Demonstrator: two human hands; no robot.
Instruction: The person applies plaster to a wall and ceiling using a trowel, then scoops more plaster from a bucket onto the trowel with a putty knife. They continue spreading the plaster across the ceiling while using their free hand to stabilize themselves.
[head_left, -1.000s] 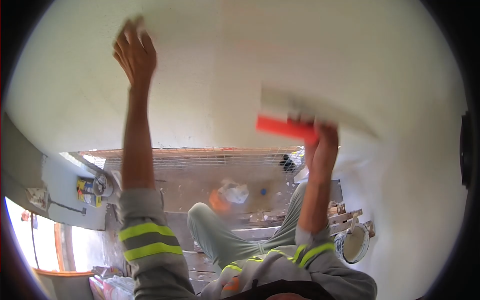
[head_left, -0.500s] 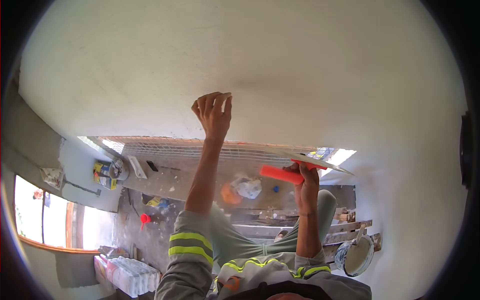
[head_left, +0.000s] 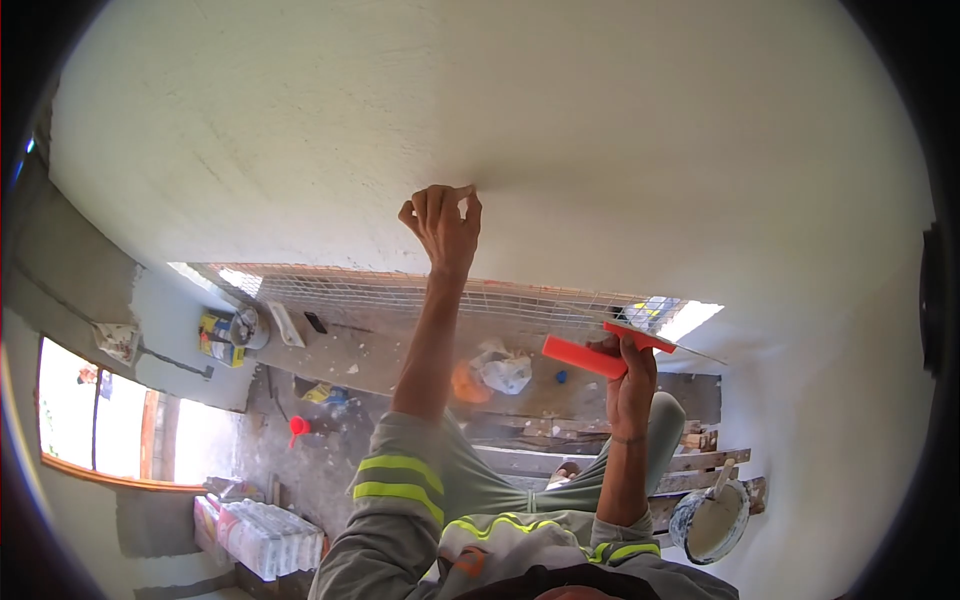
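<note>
My left hand (head_left: 443, 228) is raised against the pale plastered wall (head_left: 600, 130), fingers curled and the thumb meeting the index fingertip. Whatever is in that pinch, if anything, is too small to make out. In my right hand (head_left: 630, 385), lower and to the right, is a plastering trowel (head_left: 585, 357) with a red handle. Its thin blade is seen nearly edge-on, pointing right, apart from my left hand.
Wire mesh (head_left: 400, 290) spans an opening below the wall. A bucket of pale paste (head_left: 712, 520) stands at the lower right beside wooden planks (head_left: 700, 460). A clear plastic bag (head_left: 503, 372), a red object (head_left: 299, 427) and wrapped packs (head_left: 262, 540) lie lower down.
My left hand has shifted slightly right along the wall, its thumb and index finger still together. The trowel in my right hand has tilted, its blade now more edge-on.
</note>
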